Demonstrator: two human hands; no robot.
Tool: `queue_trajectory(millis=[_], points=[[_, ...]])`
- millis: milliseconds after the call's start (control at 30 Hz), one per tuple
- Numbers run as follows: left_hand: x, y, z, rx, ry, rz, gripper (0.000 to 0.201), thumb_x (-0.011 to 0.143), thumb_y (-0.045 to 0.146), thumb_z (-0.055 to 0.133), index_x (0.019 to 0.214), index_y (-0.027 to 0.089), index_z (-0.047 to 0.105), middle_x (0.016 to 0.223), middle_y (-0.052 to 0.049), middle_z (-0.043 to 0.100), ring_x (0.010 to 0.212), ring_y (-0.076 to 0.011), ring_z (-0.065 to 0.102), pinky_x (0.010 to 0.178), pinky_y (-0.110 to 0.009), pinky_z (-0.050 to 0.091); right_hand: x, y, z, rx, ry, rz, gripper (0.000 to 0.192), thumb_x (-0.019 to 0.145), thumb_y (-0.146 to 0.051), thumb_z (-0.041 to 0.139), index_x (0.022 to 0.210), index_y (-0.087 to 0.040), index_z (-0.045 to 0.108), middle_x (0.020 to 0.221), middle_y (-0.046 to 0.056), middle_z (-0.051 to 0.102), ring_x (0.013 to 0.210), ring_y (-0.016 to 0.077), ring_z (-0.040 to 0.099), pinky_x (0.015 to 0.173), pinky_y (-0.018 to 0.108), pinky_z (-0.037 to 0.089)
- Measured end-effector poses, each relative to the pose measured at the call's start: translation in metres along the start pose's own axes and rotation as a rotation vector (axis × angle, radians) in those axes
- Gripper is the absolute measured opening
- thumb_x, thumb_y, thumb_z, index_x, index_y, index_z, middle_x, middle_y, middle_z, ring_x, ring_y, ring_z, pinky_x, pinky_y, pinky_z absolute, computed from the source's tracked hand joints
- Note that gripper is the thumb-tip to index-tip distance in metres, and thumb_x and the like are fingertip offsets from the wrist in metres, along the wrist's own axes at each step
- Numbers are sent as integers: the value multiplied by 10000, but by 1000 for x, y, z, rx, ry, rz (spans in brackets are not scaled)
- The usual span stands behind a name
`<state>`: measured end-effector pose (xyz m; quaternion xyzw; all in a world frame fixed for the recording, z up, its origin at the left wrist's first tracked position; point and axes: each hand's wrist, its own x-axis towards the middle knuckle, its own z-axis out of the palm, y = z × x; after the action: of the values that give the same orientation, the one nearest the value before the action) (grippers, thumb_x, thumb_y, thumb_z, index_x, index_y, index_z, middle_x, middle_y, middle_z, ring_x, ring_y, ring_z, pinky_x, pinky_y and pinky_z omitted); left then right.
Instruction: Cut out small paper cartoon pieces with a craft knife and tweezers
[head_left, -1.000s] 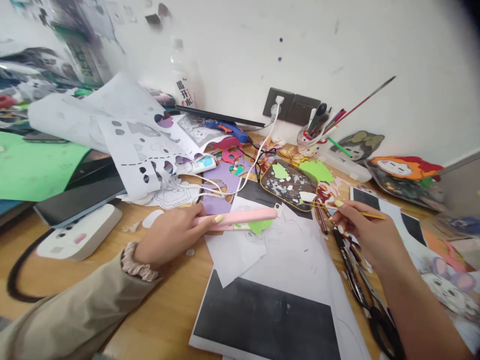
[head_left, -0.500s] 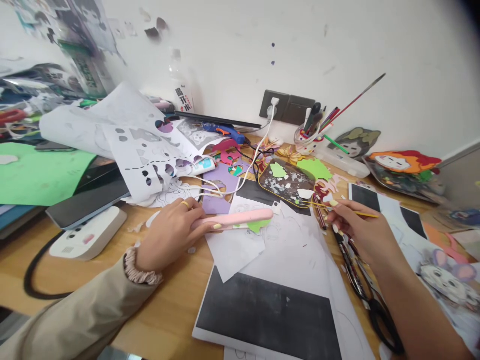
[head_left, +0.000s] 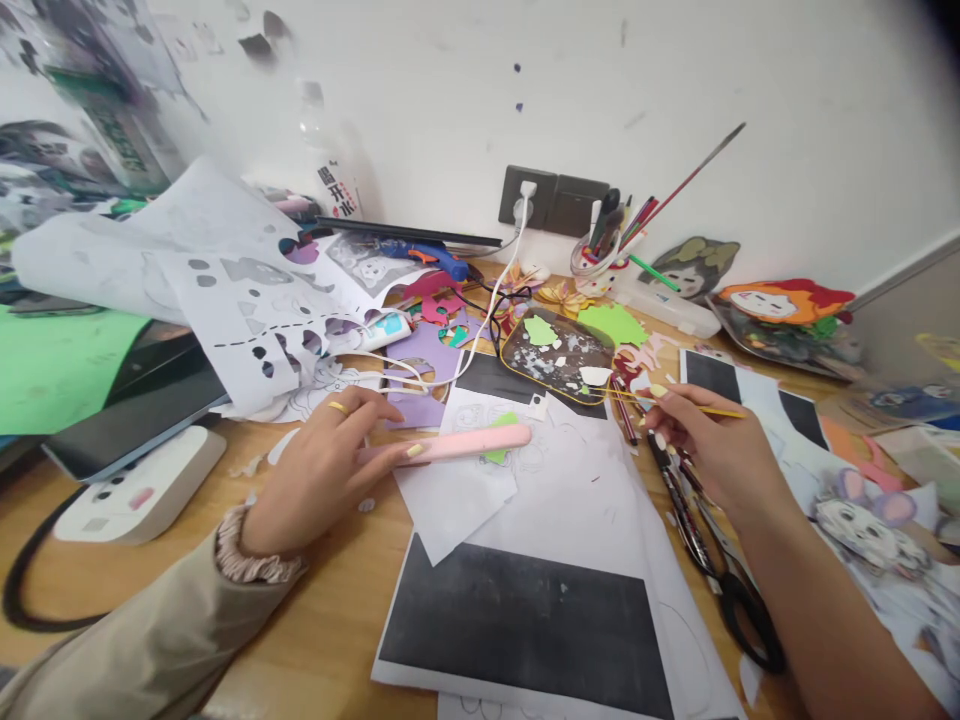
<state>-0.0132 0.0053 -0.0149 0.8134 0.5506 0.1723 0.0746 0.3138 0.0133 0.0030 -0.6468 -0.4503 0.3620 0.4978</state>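
My left hand (head_left: 319,470) is closed round one end of a long pink bar that looks like a slim hair straightener (head_left: 469,440). A bright green cut piece (head_left: 501,425) shows from under the straightener, above white drawing paper (head_left: 570,480). Between the fingertips of my right hand (head_left: 712,440) is a thin yellow stick (head_left: 724,411). Its far end reaches the near right edge of a dark, paint-stained tray (head_left: 525,350), where green and white scraps lie. Whether the tip touches a scrap I cannot tell. Black-handled scissors (head_left: 750,620) lie below my right hand.
A white cable (head_left: 480,345) runs from the wall socket (head_left: 527,200) across the desk. A pen cup (head_left: 596,270) and a blue glue gun (head_left: 427,255) stand behind. At left are a white box (head_left: 142,490) and crumpled sheets (head_left: 150,235). Black-panelled paper (head_left: 525,620) lies in front.
The whole view has shifted, so things appear further left. The green piece now shows above the pink straightener as well. Both hands keep their holds.
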Motion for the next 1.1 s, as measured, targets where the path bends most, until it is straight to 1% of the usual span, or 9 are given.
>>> queue_trajectory(millis=[200, 467, 633, 767, 833, 900, 967, 1033, 1100], points=[[2, 1, -3, -13, 71, 0, 252, 781, 362, 356, 921, 188, 474, 945, -65, 470, 917, -203, 437, 816, -356, 347, 1, 3, -2, 2, 1, -15, 167, 632, -310, 595, 666, -148, 571, 535, -3, 558, 447, 53, 447, 405, 158, 338], [1, 5, -5, -49, 83, 0, 223, 789, 312, 348, 889, 174, 492, 921, -53, 467, 906, -182, 447, 823, -326, 347, -3, 1, 0, -38, -31, -41, 175, 656, -326, 563, 645, -151, 566, 547, 1, 557, 452, 57, 449, 413, 168, 334], [5, 11, -21, -59, 117, 22, 209, 779, 302, 366, 878, 185, 508, 915, -45, 488, 901, -174, 456, 811, -300, 353, -3, 3, -2, -36, -34, -64, 169, 662, -323, 558, 653, -154, 564, 545, -1, 557, 453, 61, 454, 418, 172, 332], [41, 30, -43, -6, 83, 227, 258, 758, 331, 396, 922, 221, 562, 902, -34, 528, 877, -167, 467, 786, -297, 360, -1, 6, -4, -23, -84, -90, 169, 688, -321, 535, 663, -157, 564, 555, 2, 562, 451, 53, 443, 420, 168, 328], [72, 45, -47, -12, -3, 335, 265, 757, 331, 390, 884, 218, 594, 876, -20, 546, 820, -143, 490, 745, -274, 374, 0, 7, -5, -12, -103, -99, 173, 698, -325, 527, 673, -158, 563, 566, 3, 566, 463, 53, 450, 429, 166, 336], [104, 63, -45, -44, -97, 433, 256, 745, 300, 400, 855, 213, 614, 849, 4, 570, 802, -118, 504, 743, -246, 370, 1, 8, -6, -3, -107, -104, 168, 695, -327, 534, 694, -162, 564, 556, -1, 567, 457, 54, 454, 418, 162, 334], [132, 78, -37, -59, -228, 469, 257, 727, 277, 416, 854, 195, 624, 846, 9, 591, 762, -97, 521, 718, -218, 374, 2, 8, -7, 4, -100, -110, 162, 682, -324, 552, 701, -164, 568, 535, -5, 564, 436, 53, 450, 399, 158, 328], [151, 89, -28, -50, -359, 477, 264, 702, 271, 450, 872, 171, 626, 848, -5, 611, 718, -89, 529, 666, -193, 376, 3, 9, -8, 5, -93, -116, 157, 670, -320, 567, 687, -165, 572, 529, -7, 564, 418, 48, 441, 387, 157, 325], [159, 95, -20, -31, -389, 478, 252, 683, 236, 473, 863, 169, 635, 821, -5, 625, 706, -86, 529, 642, -174, 367, 4, 8, -8, -2, -85, -121, 152, 665, -319, 575, 677, -167, 578, 535, -7, 565, 412, 43, 436, 381, 155, 321]])
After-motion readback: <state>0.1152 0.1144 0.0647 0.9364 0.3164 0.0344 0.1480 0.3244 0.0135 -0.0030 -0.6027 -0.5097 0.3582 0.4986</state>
